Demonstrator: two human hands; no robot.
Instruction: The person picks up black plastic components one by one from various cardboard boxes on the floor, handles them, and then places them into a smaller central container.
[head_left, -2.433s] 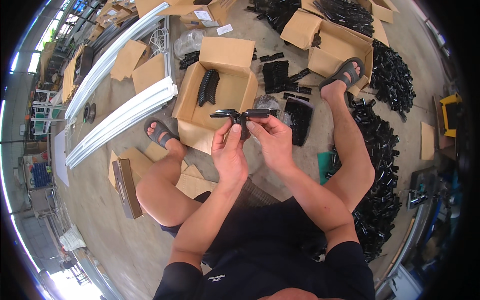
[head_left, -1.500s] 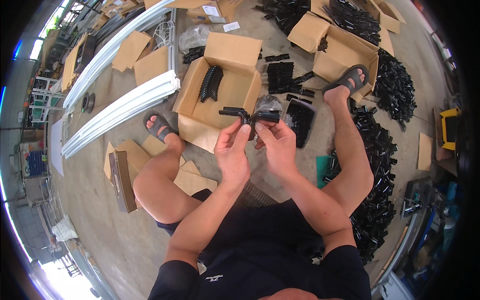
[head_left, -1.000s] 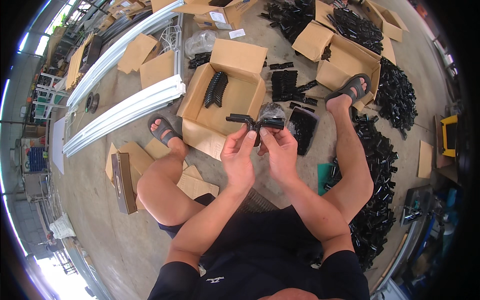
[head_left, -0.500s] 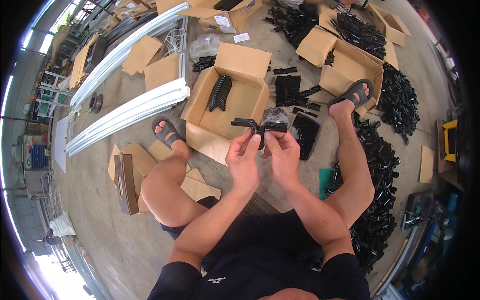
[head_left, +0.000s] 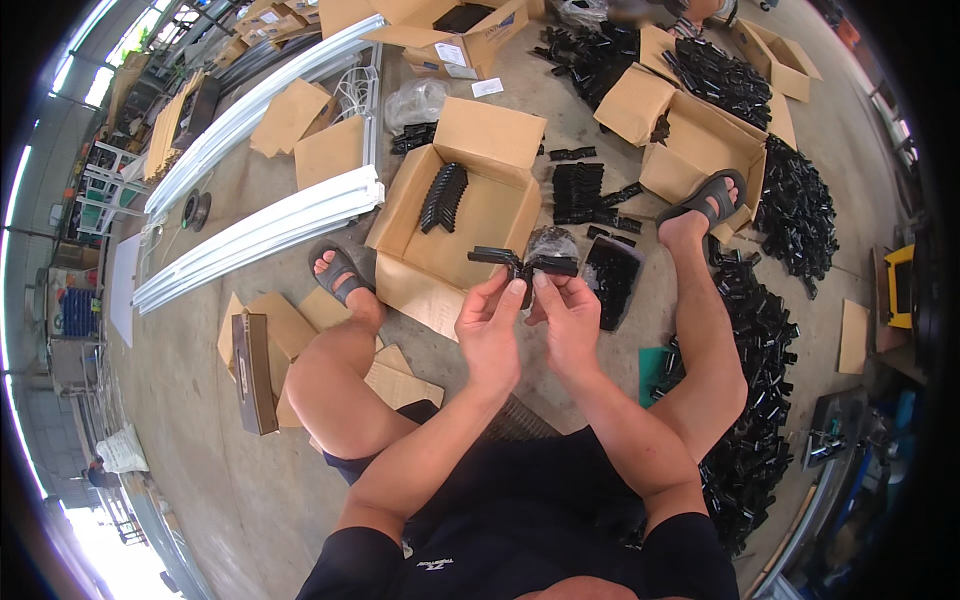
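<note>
**Glossy black, two-armed, plastic-looking piece (head_left: 492,255) held crosswise by the near right corner of the open brown cardboard box (head_left: 425,300)**

Piece is right at the fingertips, in the air between both hands. Long axis runs roughly left to right, across the line of the forearms; the two arms spread outward, and a short dark middle part points down toward the wearer. One part or two butted together: can't tell, the thumbs cover the join.

Left hand (head_left: 490,330): fingers clamped on the middle, thumb on the near side, left arm of the piece sticking out past them. Right hand (head_left: 565,325): same pinch from the other side, thumb up against the middle, right arm sticking out over the knuckles. Fingertips of the two hands nearly meet. Neither hand is nearer; the piece sits midway.

Box stands on the grey concrete floor (head_left: 230,400), ahead and to the left of the fingers, so the left hand is the closer one to it. Inside, a curved row of nested black pieces (head_left: 444,198) runs along the left wall, from the far left corner toward the near edge. Its length runs away from the wearer, so crosswise to the held piece. Height of the hands over the floor: not readable.

Off the box's right edge, a flat black stack of similar pieces (head_left: 578,190) lies on the floor, beyond the right hand and well apart from it.
</note>
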